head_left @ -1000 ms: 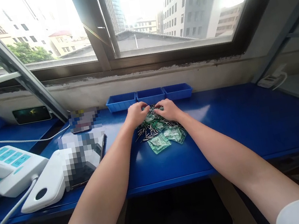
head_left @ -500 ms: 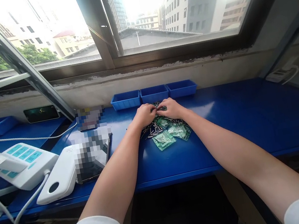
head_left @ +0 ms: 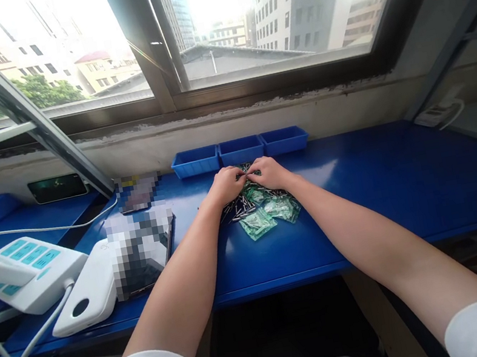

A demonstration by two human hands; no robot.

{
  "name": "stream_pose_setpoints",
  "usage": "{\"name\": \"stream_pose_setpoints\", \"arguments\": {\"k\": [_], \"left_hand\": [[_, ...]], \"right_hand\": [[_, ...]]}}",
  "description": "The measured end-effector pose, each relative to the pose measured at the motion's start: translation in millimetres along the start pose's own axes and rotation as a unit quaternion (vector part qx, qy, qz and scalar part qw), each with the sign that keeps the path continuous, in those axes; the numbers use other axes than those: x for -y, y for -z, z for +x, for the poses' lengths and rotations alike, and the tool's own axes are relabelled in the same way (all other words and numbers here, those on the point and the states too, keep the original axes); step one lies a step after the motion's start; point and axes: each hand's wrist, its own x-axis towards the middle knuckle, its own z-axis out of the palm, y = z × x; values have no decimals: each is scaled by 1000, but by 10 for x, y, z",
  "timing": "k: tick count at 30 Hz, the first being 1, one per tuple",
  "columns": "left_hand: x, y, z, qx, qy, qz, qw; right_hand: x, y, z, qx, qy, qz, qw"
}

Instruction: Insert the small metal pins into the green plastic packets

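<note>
My left hand (head_left: 228, 184) and my right hand (head_left: 267, 172) meet fingertip to fingertip over a pile on the blue table. Both are closed, thumbs and fingers pinched together. Whatever lies between the fingertips is too small to make out. Beneath and beside the hands are several thin dark metal pieces, like screws or pins (head_left: 242, 207). Green-tinted clear plastic packets lie on the near side of the pile, one packet (head_left: 257, 223) at the front and another packet (head_left: 284, 207) to its right. Part of the pile is hidden under my hands.
Three blue bins (head_left: 240, 150) stand in a row behind the hands. On the left are a power strip (head_left: 35, 269), a white power bank (head_left: 85, 291), a dark tablet-like item (head_left: 169, 240), cables and a propped phone (head_left: 58, 188). The blue table (head_left: 383, 190) runs right below a window.
The whole view has shifted slightly, so things appear a little further left. My hands stay together over the pile, their fingertips slightly closer.
</note>
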Motion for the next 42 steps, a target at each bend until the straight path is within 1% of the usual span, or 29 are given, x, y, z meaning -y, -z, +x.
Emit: {"name": "stream_pose_setpoints", "arguments": {"k": [4, 7, 12, 14, 18, 22, 26, 30, 32, 34, 36, 38, 40, 42], "left_hand": [[20, -17, 11, -6, 0, -8, 1000], [26, -12, 21, -8, 6, -23, 1000], [3, 49, 17, -8, 20, -59, 998], [2, 67, 13, -25, 42, -76, 996], [34, 68, 18, -61, 113, -121, 984], [63, 77, 40, -99, 138, -179, 969], [26, 133, 73, -145, 132, -259, 946], [-59, 194, 92, -177, 101, -323, 924], [-102, 217, 86, -194, 84, -326, 921], [-132, 229, 73, -212, 67, -303, 927], [-137, 220, 61, -202, 52, -280, 937], [-116, 185, 58, -165, 44, -285, 943], [-84, 139, 64, -138, 51, -309, 939], [-63, 103, 71, -137, 65, -321, 935]], "right_hand": [[28, 33, 0, -16, 9, 11, 1000], [69, 82, -6, -25, -2, 17, 1000], [105, 116, -29, -4, -11, 30, 999], [104, 110, -32, -3, -11, 27, 1000], [99, 98, -29, -11, -14, 20, 1000], [118, 103, -29, -16, -16, 24, 999], [186, 132, -29, -23, -22, 49, 998], [227, 169, -17, -34, -27, 106, 993], [213, 179, -3, -47, -38, 157, 986], [181, 179, 14, -64, -47, 214, 974], [143, 171, 30, -82, -51, 258, 961], [113, 160, 43, -103, -59, 286, 951], [98, 151, 53, -124, -72, 302, 943], [96, 147, 58, -138, -81, 313, 936]]}}
